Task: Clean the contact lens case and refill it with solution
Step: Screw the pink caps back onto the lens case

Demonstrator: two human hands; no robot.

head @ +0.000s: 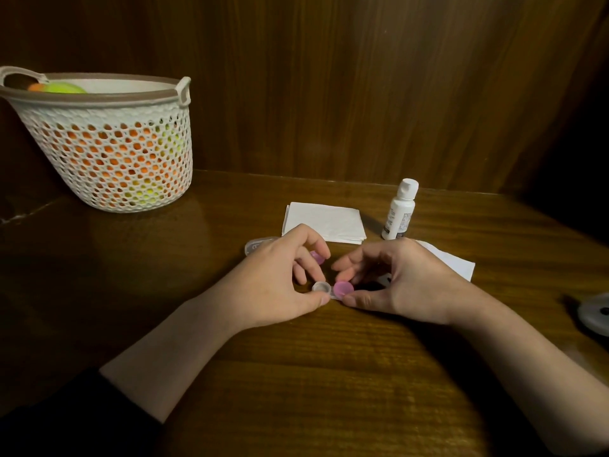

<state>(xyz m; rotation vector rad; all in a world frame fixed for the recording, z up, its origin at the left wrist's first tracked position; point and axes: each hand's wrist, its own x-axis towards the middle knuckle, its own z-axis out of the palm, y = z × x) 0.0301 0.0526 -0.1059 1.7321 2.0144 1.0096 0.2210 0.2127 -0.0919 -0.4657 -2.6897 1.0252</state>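
Our right hand [405, 282] pinches the pink cap [343, 287] on the lens case [324, 289]; our left hand [280, 275] steadies the open well and holds the other cap [317, 257]. The case lies left to right between them — the bottle [399, 211] stands behind, nearer our right.

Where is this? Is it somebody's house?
Probably a home, at a wooden table set against a dark wood-panelled wall. A white plastic basket of orange and green things stands at the back left, and folded tissues lie beside a small white bottle, like someone's own nook.
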